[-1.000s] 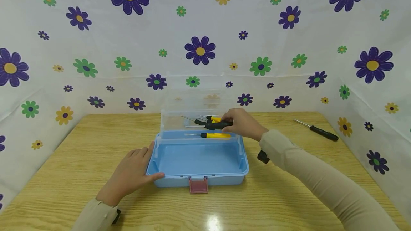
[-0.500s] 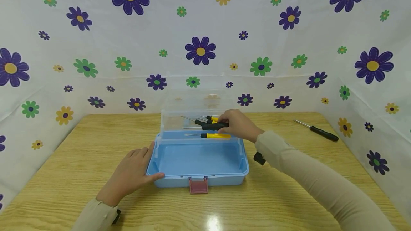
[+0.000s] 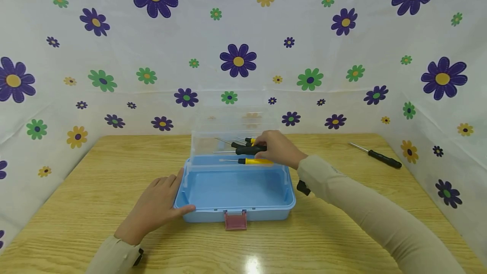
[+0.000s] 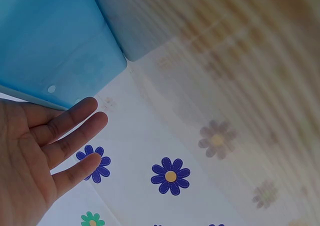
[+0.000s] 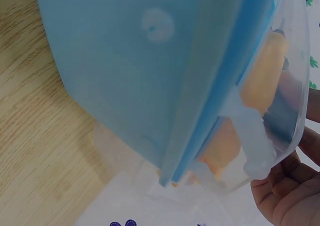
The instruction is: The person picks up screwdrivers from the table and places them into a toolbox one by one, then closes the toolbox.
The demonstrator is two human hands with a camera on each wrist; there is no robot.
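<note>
A light blue toolbox [image 3: 205, 215] stands with its clear lid up and a clear inner tray [image 3: 205, 167] raised at the back. My right hand [image 3: 279, 149] grips a screwdriver [image 3: 247, 150] by its black handle over that tray, shaft pointing left. Close around it lie other screwdrivers, one of them a yellow-handled screwdriver [image 3: 255, 161] along the tray's front. In the right wrist view, the fingers [image 5: 292, 178] are at the tray's end, partly behind its clear wall. At the box's left end rests my left hand [image 3: 157, 200], fingers extended along the side and thumb on the front rim.
Another black-handled screwdriver [image 3: 384, 158] lies on the wooden table [image 3: 125, 160] at the right. A pink latch [image 3: 236, 222] hangs down at the box's front. Behind and to both sides hangs a white flowered cloth [image 3: 190, 33].
My right hand has moved a little to the left over the tray, bringing the black-handled screwdriver with it. My left hand has stayed in place on the toolbox.
</note>
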